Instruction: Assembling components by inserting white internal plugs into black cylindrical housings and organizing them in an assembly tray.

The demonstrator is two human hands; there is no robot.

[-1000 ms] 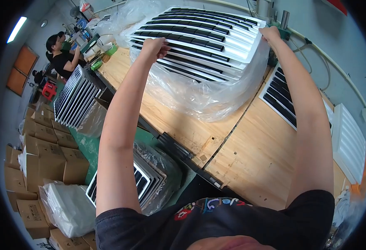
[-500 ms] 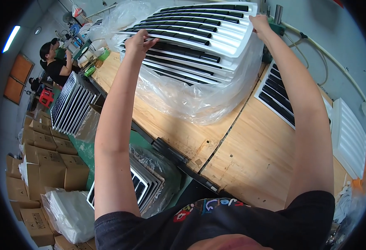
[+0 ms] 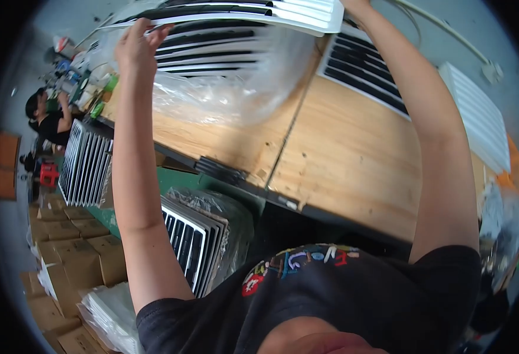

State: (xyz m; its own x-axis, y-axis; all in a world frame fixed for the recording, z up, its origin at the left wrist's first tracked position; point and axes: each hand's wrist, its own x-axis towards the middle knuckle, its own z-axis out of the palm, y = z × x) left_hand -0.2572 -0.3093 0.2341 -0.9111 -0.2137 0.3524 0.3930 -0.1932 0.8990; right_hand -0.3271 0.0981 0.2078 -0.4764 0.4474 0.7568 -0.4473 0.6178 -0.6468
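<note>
A white louvred grille panel with black slats (image 3: 307, 15) is raised at the top of the view, spanning the gap between my hands. My left hand (image 3: 136, 50) pinches its near left edge. At the panel's right end my right hand (image 3: 357, 8) grips the corner, with its fingers partly cut off by the view's upper rim. Below the raised panel, a stack of similar grille panels (image 3: 206, 52) lies in a crumpled clear plastic bag (image 3: 230, 106). Another black-slatted panel (image 3: 363, 68) rests flat on the table, partly behind my right forearm.
The wooden table (image 3: 354, 159) has a seam across it. White ribbed panels (image 3: 478, 115) lie at its right end. Panel stacks stand left (image 3: 85, 168) and below the near edge (image 3: 185, 239). Cardboard boxes (image 3: 76, 259) fill the lower left; a co-worker (image 3: 50, 121) sits beyond.
Both hands have lifted the top panel off the bagged stack and hold it higher in the view. My view has shifted, so more of the flat panel on the right shows.
</note>
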